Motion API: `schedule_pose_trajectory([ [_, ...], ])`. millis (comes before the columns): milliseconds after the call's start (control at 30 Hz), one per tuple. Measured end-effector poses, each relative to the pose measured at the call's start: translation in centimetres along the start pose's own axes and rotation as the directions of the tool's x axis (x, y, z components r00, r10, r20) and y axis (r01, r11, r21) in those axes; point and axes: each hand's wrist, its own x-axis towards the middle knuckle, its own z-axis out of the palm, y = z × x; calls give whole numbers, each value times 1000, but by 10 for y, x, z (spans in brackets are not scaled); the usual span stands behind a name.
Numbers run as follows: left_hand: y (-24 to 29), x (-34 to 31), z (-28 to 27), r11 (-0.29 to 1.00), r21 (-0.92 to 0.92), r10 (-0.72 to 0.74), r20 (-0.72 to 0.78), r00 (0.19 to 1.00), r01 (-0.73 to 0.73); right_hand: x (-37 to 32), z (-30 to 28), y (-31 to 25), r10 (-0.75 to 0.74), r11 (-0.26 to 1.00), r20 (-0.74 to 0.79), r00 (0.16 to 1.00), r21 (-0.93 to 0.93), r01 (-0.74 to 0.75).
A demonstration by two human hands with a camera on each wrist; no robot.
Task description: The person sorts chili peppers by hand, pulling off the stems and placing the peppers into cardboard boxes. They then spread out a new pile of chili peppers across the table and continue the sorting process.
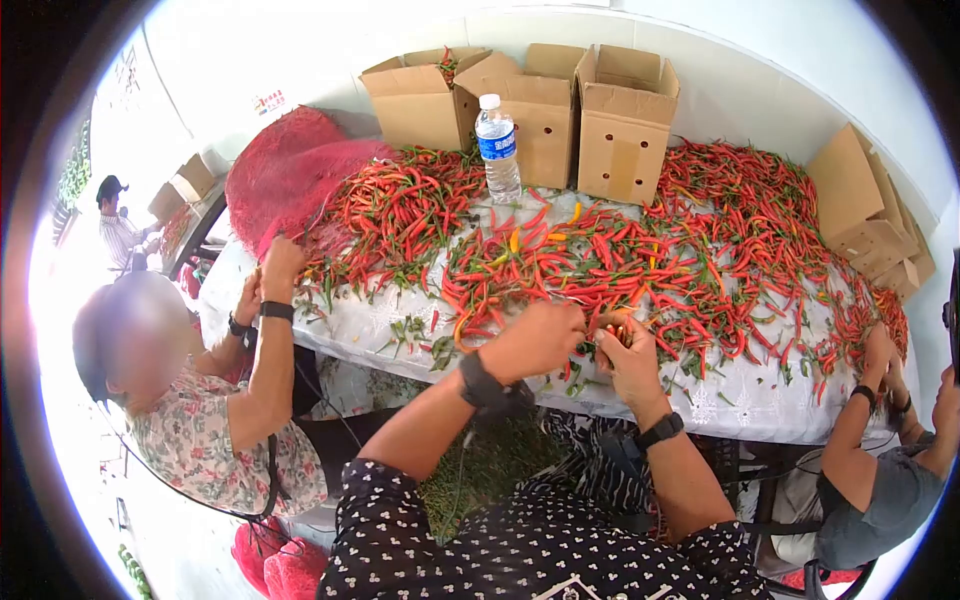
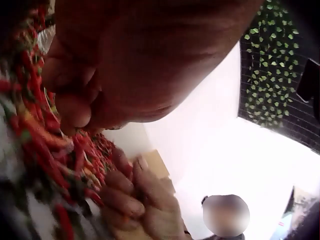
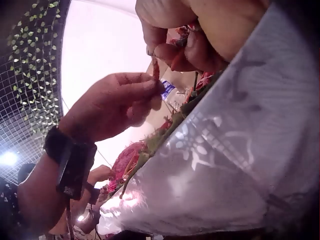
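Over the table's front edge, my left hand [image 1: 535,340] and right hand [image 1: 632,365] work close together. In the right wrist view, my left thumb and fingertips pinch a slim red chili pepper [image 3: 156,71] that stands upright, its upper end at my right fingertips. My right hand's fingers curl round several chili peppers [image 3: 181,59], partly hidden in the palm. Beyond both hands spreads a loose layer of red chili peppers [image 1: 590,255] with green stems and a few yellow ones. The left wrist view shows my left fingers bent above this layer.
Cardboard boxes [image 1: 625,140] and a water bottle [image 1: 497,150] stand along the back. A red mesh sack [image 1: 285,175] lies at the left. Seated people work at both sides, one in a floral shirt [image 1: 190,430]. A patterned white cloth [image 1: 760,405] covers the table.
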Motion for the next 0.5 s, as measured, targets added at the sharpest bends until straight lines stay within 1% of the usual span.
schedule_pose_trajectory([
  [33,6,1,8,996,-35,-82,24,996,82,0,0,1,-9,999,-5,1000,-50,9],
  [67,10,0,13,996,-36,-85,22,996,86,-1,-1,2,-6,999,-2,1000,-51,6],
  [133,17,0,16,994,-104,-54,-98,994,44,1,0,3,15,999,-63,998,-30,-17],
  [167,21,-1,17,985,-174,-18,-178,984,-13,2,0,2,13,999,-58,998,-28,-15],
  [200,23,-4,17,985,-171,-20,-178,984,-11,2,0,2,13,999,-45,999,32,-12],
  [233,25,-7,18,972,-235,-64,-201,978,16,0,-1,3,14,996,-37,999,92,-10],
  [267,27,-9,20,953,-300,-109,-221,969,39,0,-2,6,15,996,-38,999,94,-12],
  [300,29,-11,22,953,-300,-107,-221,969,37,0,-3,8,2,998,-13,1000,65,-1],
  [333,30,-14,24,938,-340,-153,-247,957,63,0,-5,9,-10,999,10,1000,36,10],
  [367,31,-15,25,921,-379,-200,-269,942,87,0,-6,10,-11,999,3,1000,36,11],
  [400,29,-12,27,921,-381,-196,-266,944,84,0,-3,8,-4,999,-16,1000,48,5],
  [467,20,-6,31,942,-303,-283,-485,828,144,0,-4,6,7,998,-41,999,65,-4],
  [500,18,-1,18,846,-444,-506,-491,710,296,1,-6,6,15,986,-77,997,165,-2],
])
